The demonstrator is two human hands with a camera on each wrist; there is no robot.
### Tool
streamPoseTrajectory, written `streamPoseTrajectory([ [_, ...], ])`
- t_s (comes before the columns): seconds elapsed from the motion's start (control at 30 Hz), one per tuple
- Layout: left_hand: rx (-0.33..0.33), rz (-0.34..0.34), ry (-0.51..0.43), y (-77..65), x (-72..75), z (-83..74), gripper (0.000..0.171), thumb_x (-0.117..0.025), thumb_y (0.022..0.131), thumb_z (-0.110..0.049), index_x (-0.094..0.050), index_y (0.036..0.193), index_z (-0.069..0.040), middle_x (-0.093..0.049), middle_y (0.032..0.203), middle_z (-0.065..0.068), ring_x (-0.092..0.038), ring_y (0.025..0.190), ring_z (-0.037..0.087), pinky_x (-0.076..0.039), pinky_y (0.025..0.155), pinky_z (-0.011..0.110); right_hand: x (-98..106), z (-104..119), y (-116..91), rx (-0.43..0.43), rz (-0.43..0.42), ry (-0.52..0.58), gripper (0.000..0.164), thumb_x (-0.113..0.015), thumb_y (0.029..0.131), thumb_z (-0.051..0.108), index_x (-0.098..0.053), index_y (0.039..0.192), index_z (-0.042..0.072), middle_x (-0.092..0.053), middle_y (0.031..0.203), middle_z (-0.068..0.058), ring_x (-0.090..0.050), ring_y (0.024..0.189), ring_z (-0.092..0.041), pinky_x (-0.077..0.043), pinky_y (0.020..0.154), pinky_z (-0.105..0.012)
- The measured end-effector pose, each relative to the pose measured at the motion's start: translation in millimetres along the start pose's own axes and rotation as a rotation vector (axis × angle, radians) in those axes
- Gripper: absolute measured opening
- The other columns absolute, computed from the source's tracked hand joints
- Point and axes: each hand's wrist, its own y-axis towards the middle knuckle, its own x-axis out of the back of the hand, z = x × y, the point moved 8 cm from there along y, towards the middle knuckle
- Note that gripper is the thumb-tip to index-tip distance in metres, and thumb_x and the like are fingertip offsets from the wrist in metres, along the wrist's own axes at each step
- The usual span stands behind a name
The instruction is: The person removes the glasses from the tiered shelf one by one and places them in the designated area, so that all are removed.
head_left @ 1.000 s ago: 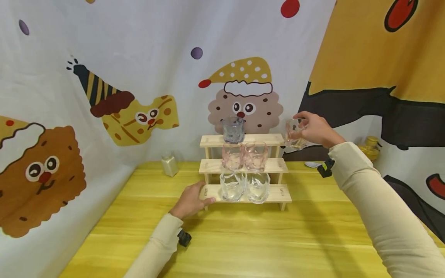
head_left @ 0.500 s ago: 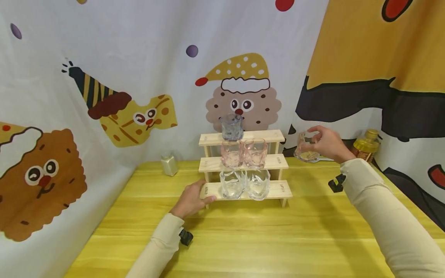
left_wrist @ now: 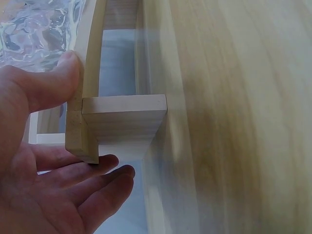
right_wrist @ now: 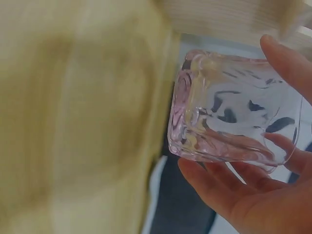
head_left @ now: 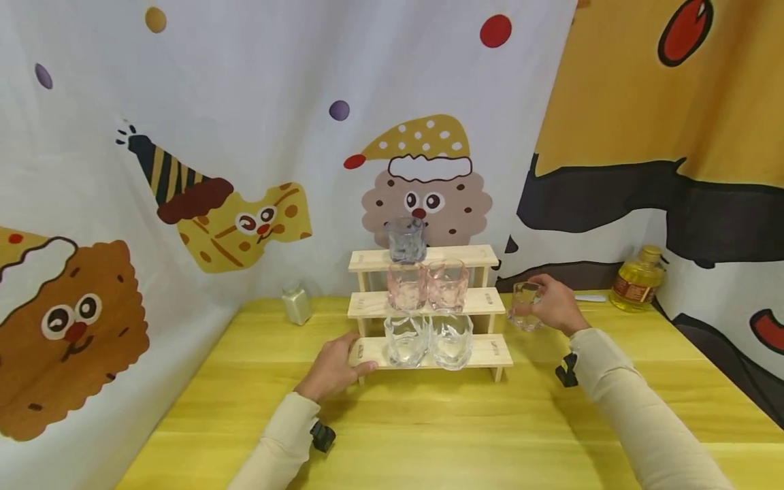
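My left hand (head_left: 333, 367) holds the left end of the lowest step of a three-tier wooden display stand (head_left: 367, 350). In the left wrist view, the thumb lies on top of the step (left_wrist: 90, 105) and the other fingers reach beneath. To the right of the stand, my right hand (head_left: 556, 305) grips a pinkish clear glass tumbler (head_left: 524, 309) by its sides, low over the table. The right wrist view has this tumbler (right_wrist: 234, 107) between thumb and fingers. Two clear tumblers (head_left: 407, 340) stand on the bottom step, two pink tumblers (head_left: 407, 289) on the middle, one bluish-grey tumbler (head_left: 406, 241) on top.
A small pale-filled jar (head_left: 297, 305) stands left of the stand. At the back right are a bottle of yellow oil (head_left: 638, 280) and a flat white item (head_left: 591, 298). A printed curtain (head_left: 275, 88) hangs close behind the wooden table (head_left: 429, 429).
My right hand has carried the tumbler from beside the top step, first rightward and down, then further down and slightly left, close to the table. The left hand stays on the bottom step.
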Motion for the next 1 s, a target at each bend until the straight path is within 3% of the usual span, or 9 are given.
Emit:
streamPoseTrajectory([
  [0.27,0.020,-0.014,0.003,-3.7,3.3,3.6,0.062,-0.080,0.086,-0.032,-0.056,0.134,-0.001,-0.069,0.110,0.013,-0.054,0.077,0.015,-0.042,0.064,0.029,-19.6,-5.2,4.8,-0.006,-0.051,-0.006,0.081,-0.086,0.077,0.030,-0.047,0.138,-0.007,-0.057,0.125,-0.037,-0.057,0.108,-0.048,-0.050,0.087,-0.057],
  [0.53,-0.004,-0.006,0.000,-0.9,-2.0,0.5,0.063,-0.080,0.086,-0.031,-0.056,0.134,0.001,-0.069,0.108,0.014,-0.054,0.076,0.015,-0.043,0.064,0.029,-23.6,-17.5,4.5,-0.066,-0.030,-0.018,0.084,-0.086,0.078,0.030,-0.044,0.142,-0.006,-0.053,0.131,-0.038,-0.053,0.115,-0.050,-0.049,0.091,-0.058],
  [0.77,0.000,-0.014,0.014,-1.4,-3.2,0.8,0.061,-0.081,0.086,-0.031,-0.056,0.132,0.001,-0.069,0.107,0.012,-0.055,0.077,0.014,-0.044,0.064,0.029,-29.2,-21.8,8.7,-0.069,0.002,0.008,0.087,-0.085,0.078,0.033,-0.042,0.144,-0.003,-0.051,0.134,-0.038,-0.052,0.119,-0.051,-0.049,0.093,-0.058],
  [1.0,-0.042,-0.029,0.054,-3.0,-0.2,-3.0,0.065,-0.079,0.087,-0.032,-0.055,0.135,0.003,-0.070,0.110,0.014,-0.060,0.082,0.015,-0.048,0.068,0.031,-33.9,-20.0,11.5,-0.031,0.024,0.035,0.086,-0.083,0.082,0.031,-0.039,0.146,-0.004,-0.051,0.134,-0.038,-0.053,0.117,-0.051,-0.049,0.091,-0.058],
])
